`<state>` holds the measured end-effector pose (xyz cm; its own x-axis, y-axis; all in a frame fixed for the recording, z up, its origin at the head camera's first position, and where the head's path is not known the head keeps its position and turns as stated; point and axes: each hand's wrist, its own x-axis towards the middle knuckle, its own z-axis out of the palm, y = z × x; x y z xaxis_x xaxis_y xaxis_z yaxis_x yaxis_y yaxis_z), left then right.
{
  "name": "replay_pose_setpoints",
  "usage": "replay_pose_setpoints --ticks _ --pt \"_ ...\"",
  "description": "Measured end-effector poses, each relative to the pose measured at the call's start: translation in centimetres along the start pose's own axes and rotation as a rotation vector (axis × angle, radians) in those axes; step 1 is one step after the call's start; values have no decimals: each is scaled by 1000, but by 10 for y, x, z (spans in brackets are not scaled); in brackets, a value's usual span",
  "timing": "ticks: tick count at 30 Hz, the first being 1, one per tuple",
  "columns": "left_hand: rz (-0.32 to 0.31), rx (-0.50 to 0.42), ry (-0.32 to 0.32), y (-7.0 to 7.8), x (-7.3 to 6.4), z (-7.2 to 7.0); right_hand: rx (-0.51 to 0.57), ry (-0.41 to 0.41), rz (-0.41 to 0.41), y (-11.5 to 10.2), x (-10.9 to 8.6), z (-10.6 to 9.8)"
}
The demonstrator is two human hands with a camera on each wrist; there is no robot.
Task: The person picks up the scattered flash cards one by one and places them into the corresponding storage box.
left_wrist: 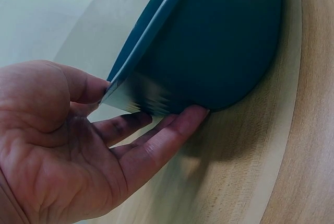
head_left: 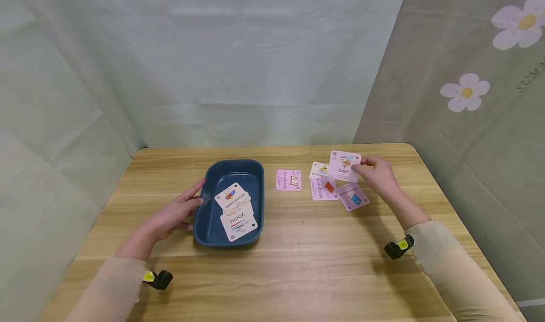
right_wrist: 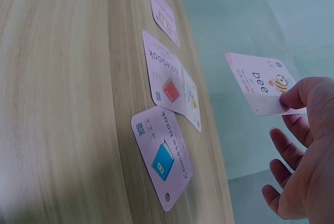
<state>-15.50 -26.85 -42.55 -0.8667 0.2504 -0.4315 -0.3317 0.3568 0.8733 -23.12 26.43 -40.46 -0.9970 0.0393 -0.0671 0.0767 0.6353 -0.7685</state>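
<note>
My left hand [head_left: 178, 213] holds the left side of a dark blue rectangular basin [head_left: 197, 234]. In the left wrist view the thumb [left_wrist: 90, 87] is at its rim and the other fingers are against the outer wall. Inside the basin lie a spaceship card [head_left: 232, 198] and a yacht card [head_left: 239, 223], partly overlapping. Between thumb and index finger, my right hand [head_left: 376, 174] pinches a pink bee card [head_left: 340, 171], raised off the table. Below it are a sailing boat card [head_left: 317, 170], partly covered, a notebook card [head_left: 320, 189] and a Chinese book card [head_left: 353, 198].
A pink storybook card [head_left: 288, 180] lies between the basin and the other cards. The wooden table [head_left: 298, 265] meets a pale curtain [head_left: 255, 76] at its back edge. A flowered curtain [head_left: 477, 170] hangs along the right side.
</note>
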Motion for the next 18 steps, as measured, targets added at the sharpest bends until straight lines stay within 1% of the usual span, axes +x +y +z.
replay_pose_setpoints --ticks 6,11,14,18 --pt "4 3 0 0 0 0 4 -4 -15 -5 -1 3" --pt "7 4 -1 1 0 0 24 3 -52 -10 -2 6" --pt "-1 -1 4 1 1 0 34 1 -66 -12 -2 8" --pt "-10 4 8 1 0 0 40 -4 -64 -15 -2 12"
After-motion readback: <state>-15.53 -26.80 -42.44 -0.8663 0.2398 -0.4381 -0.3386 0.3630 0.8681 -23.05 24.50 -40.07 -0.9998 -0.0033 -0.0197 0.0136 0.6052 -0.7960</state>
